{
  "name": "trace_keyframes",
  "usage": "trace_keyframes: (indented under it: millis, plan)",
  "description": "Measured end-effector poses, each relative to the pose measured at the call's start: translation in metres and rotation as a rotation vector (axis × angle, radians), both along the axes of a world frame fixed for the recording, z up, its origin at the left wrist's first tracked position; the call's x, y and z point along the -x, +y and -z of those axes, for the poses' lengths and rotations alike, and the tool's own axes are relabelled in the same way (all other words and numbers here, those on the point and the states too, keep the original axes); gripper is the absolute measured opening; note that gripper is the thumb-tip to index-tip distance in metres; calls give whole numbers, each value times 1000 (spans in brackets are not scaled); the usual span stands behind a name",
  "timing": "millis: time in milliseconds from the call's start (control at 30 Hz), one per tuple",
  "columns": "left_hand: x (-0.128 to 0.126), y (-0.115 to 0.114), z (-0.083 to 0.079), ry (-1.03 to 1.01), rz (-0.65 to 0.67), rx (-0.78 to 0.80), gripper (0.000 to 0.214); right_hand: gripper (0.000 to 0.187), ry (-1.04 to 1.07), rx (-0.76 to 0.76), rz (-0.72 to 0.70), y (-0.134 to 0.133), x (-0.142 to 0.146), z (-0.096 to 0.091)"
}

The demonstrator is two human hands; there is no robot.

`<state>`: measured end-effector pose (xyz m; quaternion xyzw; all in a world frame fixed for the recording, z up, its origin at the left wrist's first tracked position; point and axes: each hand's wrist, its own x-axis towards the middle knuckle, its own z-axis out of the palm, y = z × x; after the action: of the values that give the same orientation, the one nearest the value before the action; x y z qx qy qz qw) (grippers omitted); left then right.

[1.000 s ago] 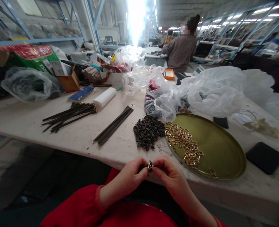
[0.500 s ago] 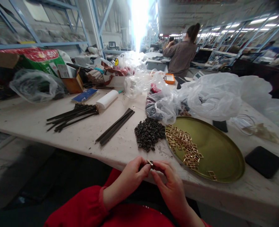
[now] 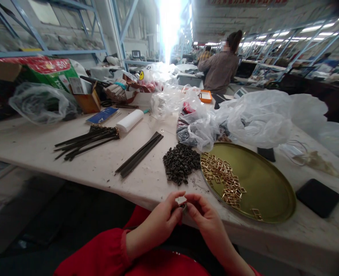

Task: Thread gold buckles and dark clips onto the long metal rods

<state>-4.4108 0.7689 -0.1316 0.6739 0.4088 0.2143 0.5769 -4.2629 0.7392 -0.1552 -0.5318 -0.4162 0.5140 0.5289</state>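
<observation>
Near the table's front edge, my left hand (image 3: 166, 211) and my right hand (image 3: 204, 210) meet, fingertips pinched round a small buckle (image 3: 182, 205). Only a bit of it shows between the thumbs; a dark piece seems to be with it, mostly hidden by the fingers. Just beyond my hands lies a heap of small dark loops (image 3: 181, 163). To the right, a round gold-coloured tray (image 3: 268, 172) holds a pile of gold rectangular buckles (image 3: 225, 176). Dark flat strips (image 3: 140, 154) lie to the left of the loops.
More dark straps with gold ends (image 3: 87, 141) lie at left, beside a white roll (image 3: 130, 120) and a blue booklet (image 3: 102, 115). Clear plastic bags (image 3: 255, 117) crowd the back right. A black pad (image 3: 319, 197) lies right of the tray. A person (image 3: 221, 69) is farther back.
My fingers have shifted round the buckle, the index fingers now raised above it and the thumbs closer together. Less of its gold shows. The person at the back has lowered their arm.
</observation>
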Motion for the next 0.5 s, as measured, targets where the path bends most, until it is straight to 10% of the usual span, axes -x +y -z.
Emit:
trace_keyframes:
  millis: [300, 500]
  plan:
    - [-1, 19, 12, -132, 55, 178, 33, 44, 458, 253, -70, 18, 6, 24]
    - [1, 41, 21, -46, -68, 238, 35, 28, -323, 56, -22, 54, -26, 33]
